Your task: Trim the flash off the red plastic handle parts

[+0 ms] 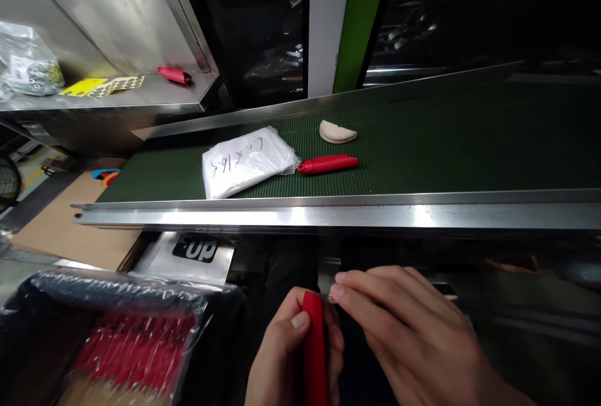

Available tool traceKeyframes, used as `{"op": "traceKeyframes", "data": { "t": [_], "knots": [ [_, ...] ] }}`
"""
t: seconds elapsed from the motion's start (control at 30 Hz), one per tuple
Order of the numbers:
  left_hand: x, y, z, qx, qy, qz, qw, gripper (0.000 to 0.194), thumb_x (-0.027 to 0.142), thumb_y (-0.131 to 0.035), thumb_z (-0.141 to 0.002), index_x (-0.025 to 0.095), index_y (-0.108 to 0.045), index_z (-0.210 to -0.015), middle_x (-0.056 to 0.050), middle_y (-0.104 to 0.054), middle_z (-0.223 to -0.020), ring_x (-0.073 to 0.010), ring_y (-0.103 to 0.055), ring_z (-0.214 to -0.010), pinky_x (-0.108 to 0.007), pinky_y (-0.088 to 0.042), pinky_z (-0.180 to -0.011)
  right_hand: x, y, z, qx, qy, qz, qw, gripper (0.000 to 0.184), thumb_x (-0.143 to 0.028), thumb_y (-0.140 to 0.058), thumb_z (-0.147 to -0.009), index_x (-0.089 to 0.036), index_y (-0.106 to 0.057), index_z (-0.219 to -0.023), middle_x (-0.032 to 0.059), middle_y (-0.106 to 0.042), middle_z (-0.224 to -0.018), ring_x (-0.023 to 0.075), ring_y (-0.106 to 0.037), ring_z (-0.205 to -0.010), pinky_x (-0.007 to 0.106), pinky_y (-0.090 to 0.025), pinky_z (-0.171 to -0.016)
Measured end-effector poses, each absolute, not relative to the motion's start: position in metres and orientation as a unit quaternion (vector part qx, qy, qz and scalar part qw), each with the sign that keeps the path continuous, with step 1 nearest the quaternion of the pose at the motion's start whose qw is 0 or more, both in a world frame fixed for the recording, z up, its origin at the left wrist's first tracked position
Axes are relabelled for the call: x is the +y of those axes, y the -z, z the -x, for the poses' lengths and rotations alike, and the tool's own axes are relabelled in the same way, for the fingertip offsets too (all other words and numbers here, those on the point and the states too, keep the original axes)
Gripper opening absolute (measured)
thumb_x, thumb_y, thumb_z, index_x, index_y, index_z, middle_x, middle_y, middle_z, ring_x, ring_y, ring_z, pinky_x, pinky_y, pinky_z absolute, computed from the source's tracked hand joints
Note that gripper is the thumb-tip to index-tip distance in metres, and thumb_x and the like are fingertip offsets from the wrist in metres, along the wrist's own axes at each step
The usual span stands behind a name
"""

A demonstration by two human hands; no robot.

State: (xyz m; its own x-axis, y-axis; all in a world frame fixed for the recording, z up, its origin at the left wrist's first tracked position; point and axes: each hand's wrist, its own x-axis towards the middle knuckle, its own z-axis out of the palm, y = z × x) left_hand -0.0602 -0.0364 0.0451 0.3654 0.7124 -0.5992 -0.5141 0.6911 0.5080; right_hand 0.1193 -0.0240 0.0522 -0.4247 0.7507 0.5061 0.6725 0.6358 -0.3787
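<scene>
My left hand is wrapped round a red plastic handle-like part, held upright below the conveyor's front rail. My right hand pinches its fingertips together at the part's top end, on something too small to make out. Another red part of the same kind lies on the green conveyor belt, beside a white plastic bag with handwriting on it. A cream half-round piece lies further back on the belt.
A plastic-lined box at the lower left holds several red parts. A steel rail fronts the belt. On the steel shelf at upper left lie a red part, yellow label sheets and a bag of small hardware.
</scene>
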Motion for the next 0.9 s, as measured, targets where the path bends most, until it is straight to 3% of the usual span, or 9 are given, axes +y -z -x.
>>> {"op": "traceKeyframes", "data": {
  "t": [0.53, 0.7, 0.9],
  "knots": [
    [-0.036, -0.043, 0.058, 0.392, -0.397, -0.118, 0.821, 0.025, 0.043, -0.054, -0.088, 0.018, -0.055, -0.086, -0.002, -0.059, -0.076, -0.0075, -0.044, -0.047, -0.016, -0.036, -0.043, -0.029, -0.052, -0.117, -0.848, -0.052, 0.415, 0.326, 0.034, -0.007, -0.047, -0.088, -0.016, -0.066, -0.115, 0.0061, -0.071, -0.105, 0.0187, -0.064, -0.086, 0.033, -0.051, -0.074],
    [-0.033, -0.045, 0.060, 0.417, -0.390, -0.138, 0.809, 0.028, 0.043, -0.046, -0.091, 0.017, -0.055, -0.089, 0.001, -0.048, -0.063, -0.0088, -0.040, -0.047, -0.017, -0.034, -0.045, -0.033, -0.052, -0.112, -0.857, -0.042, 0.407, 0.315, 0.028, -0.012, -0.045, -0.094, -0.019, -0.067, -0.110, 0.0036, -0.073, -0.100, 0.0173, -0.065, -0.081, 0.033, -0.050, -0.072],
    [-0.024, -0.048, 0.060, 0.406, -0.419, -0.173, 0.793, 0.026, 0.035, -0.044, -0.090, 0.013, -0.057, -0.080, -0.003, -0.052, -0.071, -0.0098, -0.043, -0.054, -0.018, -0.036, -0.049, -0.047, -0.051, -0.105, -0.862, -0.035, 0.401, 0.308, 0.028, -0.012, -0.043, -0.096, -0.021, -0.069, -0.101, 0.0001, -0.074, -0.090, 0.0166, -0.067, -0.074, 0.032, -0.049, -0.069]
  ]
}}
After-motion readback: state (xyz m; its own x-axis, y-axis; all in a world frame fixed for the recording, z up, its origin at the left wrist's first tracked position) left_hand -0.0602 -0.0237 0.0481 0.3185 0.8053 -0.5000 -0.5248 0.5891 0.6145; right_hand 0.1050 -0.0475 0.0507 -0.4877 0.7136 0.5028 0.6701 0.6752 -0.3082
